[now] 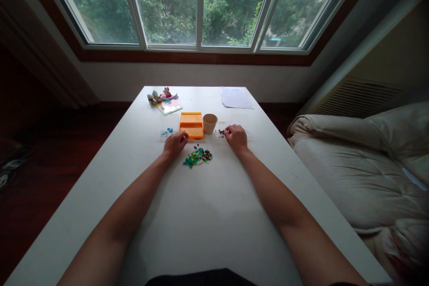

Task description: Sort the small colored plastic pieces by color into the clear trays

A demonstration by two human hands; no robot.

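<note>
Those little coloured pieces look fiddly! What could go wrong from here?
The loose pile of pieces lies right on the table with nothing around it, so a sweep of the left hand could scatter it.
The cup stands between the two hands, close beside the orange tray; a careless reach might tip it.
The dark pieces at the right hand's fingertips are tiny and could slip away.

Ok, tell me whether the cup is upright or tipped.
Upright: the cup stands on the table, its open rim facing up and its narrower end down.
</note>
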